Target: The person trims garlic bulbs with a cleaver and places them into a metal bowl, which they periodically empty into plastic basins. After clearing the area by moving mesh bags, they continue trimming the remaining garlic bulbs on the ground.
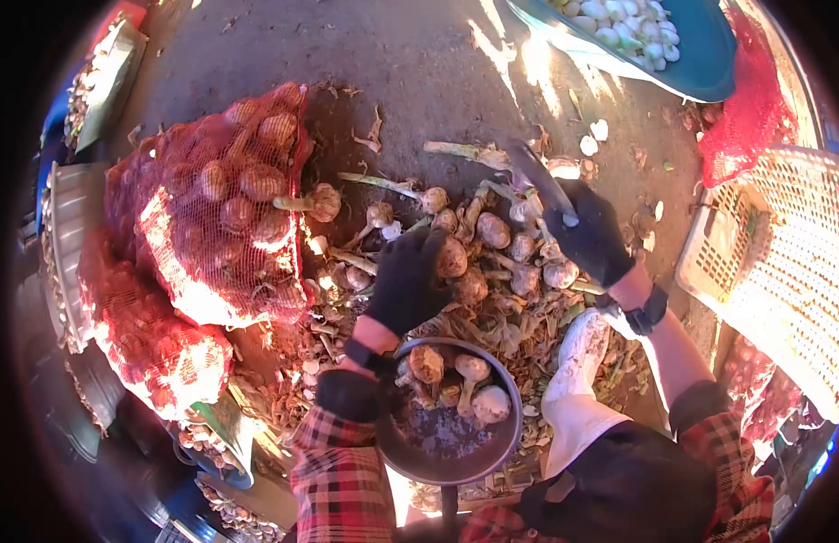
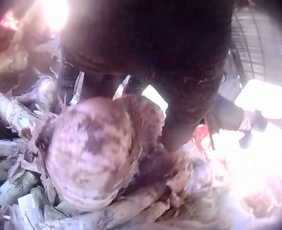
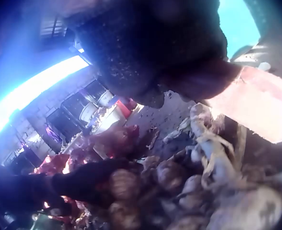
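Note:
In a black glove, my left hand (image 1: 406, 285) reaches into a pile of stemmed garlic bulbs (image 1: 493, 231), its fingers curled at a brown-skinned bulb (image 1: 451, 258). Close up in the left wrist view, that bulb (image 2: 90, 153) lies beneath the gloved fingers and thumb; the exact contact is partly hidden. My right hand (image 1: 589, 233), also gloved, grips a flat-bladed tool (image 1: 541, 181) over the pile's right side. Its broad, brightly lit surface (image 3: 256, 103) juts out from the glove (image 3: 150, 48) in the right wrist view. Several bulbs (image 1: 426, 364) lie in a round metal pan (image 1: 448, 475).
Red mesh sacks of bulbs (image 1: 220, 208) stand at left. A teal basin (image 1: 709, 54) holding pale bulbs is at top right, beside red netting (image 1: 745, 118). A cream perforated crate (image 1: 781, 262) is at right. Dry husks and cut stems surround the pile, near a white boot (image 1: 578, 389).

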`<control>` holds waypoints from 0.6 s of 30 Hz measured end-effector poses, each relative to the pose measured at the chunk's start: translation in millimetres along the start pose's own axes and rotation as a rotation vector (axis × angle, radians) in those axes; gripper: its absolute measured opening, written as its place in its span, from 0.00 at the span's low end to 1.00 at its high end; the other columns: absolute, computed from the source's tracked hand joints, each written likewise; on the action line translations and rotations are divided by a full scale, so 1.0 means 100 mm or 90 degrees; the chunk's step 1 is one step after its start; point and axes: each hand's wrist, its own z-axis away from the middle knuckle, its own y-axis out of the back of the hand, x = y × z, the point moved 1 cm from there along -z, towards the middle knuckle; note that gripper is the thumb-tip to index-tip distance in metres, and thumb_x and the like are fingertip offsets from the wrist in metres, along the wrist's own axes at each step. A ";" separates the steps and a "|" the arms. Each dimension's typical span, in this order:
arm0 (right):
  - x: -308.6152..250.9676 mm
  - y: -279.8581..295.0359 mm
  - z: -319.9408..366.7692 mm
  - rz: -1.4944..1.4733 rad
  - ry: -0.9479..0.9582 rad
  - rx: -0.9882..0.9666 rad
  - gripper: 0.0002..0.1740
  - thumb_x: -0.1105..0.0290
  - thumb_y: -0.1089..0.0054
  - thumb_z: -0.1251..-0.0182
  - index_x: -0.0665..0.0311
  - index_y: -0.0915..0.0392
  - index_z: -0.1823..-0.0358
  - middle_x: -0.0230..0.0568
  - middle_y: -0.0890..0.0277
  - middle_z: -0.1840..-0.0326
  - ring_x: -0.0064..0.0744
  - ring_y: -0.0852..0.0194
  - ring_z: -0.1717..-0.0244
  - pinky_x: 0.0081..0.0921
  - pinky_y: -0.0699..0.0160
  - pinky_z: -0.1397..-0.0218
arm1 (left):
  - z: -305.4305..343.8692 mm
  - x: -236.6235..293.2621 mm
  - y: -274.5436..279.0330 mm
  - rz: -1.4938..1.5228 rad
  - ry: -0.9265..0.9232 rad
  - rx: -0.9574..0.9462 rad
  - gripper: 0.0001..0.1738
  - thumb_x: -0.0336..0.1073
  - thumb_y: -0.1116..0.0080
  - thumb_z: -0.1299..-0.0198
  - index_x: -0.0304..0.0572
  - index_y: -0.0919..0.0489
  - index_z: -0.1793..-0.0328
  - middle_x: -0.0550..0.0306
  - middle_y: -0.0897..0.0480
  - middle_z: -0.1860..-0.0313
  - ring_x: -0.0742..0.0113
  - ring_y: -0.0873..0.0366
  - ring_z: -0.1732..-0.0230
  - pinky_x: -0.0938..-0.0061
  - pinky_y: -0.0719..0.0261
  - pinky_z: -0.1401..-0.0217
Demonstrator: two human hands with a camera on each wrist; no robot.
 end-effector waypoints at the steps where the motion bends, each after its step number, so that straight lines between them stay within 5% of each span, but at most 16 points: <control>1: -0.05 -0.01 0.13 -0.053 0.050 0.041 0.11 0.70 0.41 0.44 0.61 0.24 0.59 0.48 0.22 0.66 0.48 0.21 0.68 0.36 0.22 0.64 | -0.04 -0.03 -0.12 -0.024 -0.015 0.031 0.42 0.43 0.30 0.61 0.40 0.35 0.38 0.42 0.27 0.47 0.44 0.29 0.45 0.55 0.30 0.44; 4: -0.19 0.02 0.50 -0.086 -0.041 -0.017 0.09 0.70 0.41 0.44 0.63 0.24 0.62 0.49 0.23 0.68 0.45 0.21 0.69 0.34 0.23 0.65 | 0.01 -0.03 -0.19 0.076 0.008 0.048 0.42 0.42 0.29 0.63 0.39 0.34 0.39 0.40 0.27 0.47 0.41 0.29 0.45 0.56 0.29 0.44; 6: -0.22 0.02 0.68 -0.091 0.016 -0.012 0.09 0.70 0.42 0.43 0.64 0.23 0.61 0.49 0.22 0.68 0.45 0.20 0.70 0.33 0.23 0.65 | 0.06 0.07 -0.08 0.109 -0.054 0.106 0.44 0.39 0.26 0.67 0.37 0.35 0.40 0.39 0.27 0.47 0.41 0.28 0.46 0.56 0.28 0.44; 10: -0.58 0.09 1.01 -0.180 0.124 -0.001 0.11 0.70 0.42 0.43 0.65 0.22 0.59 0.49 0.21 0.69 0.40 0.20 0.70 0.31 0.23 0.64 | 0.41 0.67 0.37 0.216 0.064 0.223 0.45 0.35 0.23 0.67 0.36 0.34 0.40 0.45 0.24 0.51 0.57 0.23 0.50 0.68 0.24 0.46; 14: -0.92 0.09 1.31 -0.471 -0.063 -0.152 0.14 0.67 0.39 0.41 0.69 0.22 0.58 0.43 0.19 0.69 0.26 0.22 0.68 0.29 0.23 0.62 | 0.74 1.14 0.45 0.297 0.141 0.261 0.42 0.37 0.23 0.62 0.36 0.35 0.40 0.47 0.22 0.53 0.62 0.22 0.52 0.69 0.22 0.48; 16: -0.98 0.11 1.40 -0.493 -0.077 -0.174 0.15 0.65 0.38 0.41 0.69 0.21 0.59 0.41 0.19 0.69 0.24 0.23 0.68 0.28 0.23 0.62 | 0.87 1.24 0.37 0.597 0.240 0.408 0.42 0.41 0.22 0.61 0.35 0.32 0.41 0.50 0.22 0.53 0.61 0.22 0.52 0.67 0.23 0.46; 18: -1.03 0.11 1.44 -0.527 -0.124 -0.215 0.16 0.62 0.37 0.40 0.69 0.21 0.59 0.37 0.19 0.69 0.21 0.24 0.67 0.25 0.24 0.63 | 1.00 1.32 0.24 0.690 0.276 0.387 0.44 0.36 0.25 0.58 0.34 0.36 0.35 0.49 0.24 0.48 0.61 0.23 0.48 0.66 0.24 0.43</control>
